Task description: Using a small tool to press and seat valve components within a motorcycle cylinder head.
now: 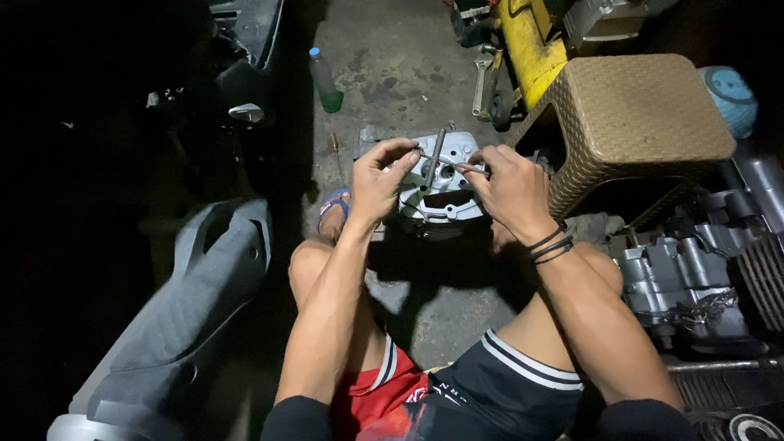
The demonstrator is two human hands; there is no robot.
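A grey metal engine cylinder head stands on the concrete floor between my knees. A dark rod-shaped tool sticks up out of its top. My left hand pinches one end of a thin metal pin or wire that runs across the top of the cylinder head. My right hand pinches the other end. Black bands circle my right wrist. What sits under my fingertips is hidden.
A woven brown plastic stool stands at the right. Engine parts lie at the far right. A yellow jack and wrenches lie behind. A clear bottle with green liquid stands on the floor. Grey scooter body panels lie at the left.
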